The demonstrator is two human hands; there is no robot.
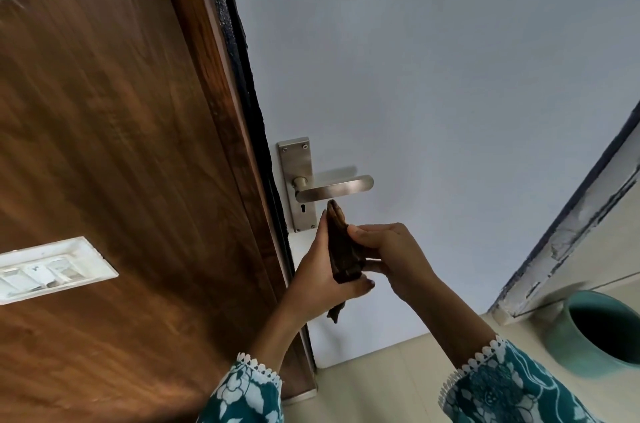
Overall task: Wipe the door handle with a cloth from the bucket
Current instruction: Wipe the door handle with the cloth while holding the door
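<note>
Holding the folded brown cloth point(341, 249) just under the door handle point(334, 187), the left hand point(320, 272) and right hand point(391, 254) both clamped it; that loose lower tail could slip free during wiping.

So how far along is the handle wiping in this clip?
Done: the cloth is out of the teal bucket on the floor at right. In hand: both hands, left hand and right hand, hold the folded brown cloth just below the door handle, its tip close under the lever; contact is not evident. Left: the wipe itself, as far as this frame shows.
</note>
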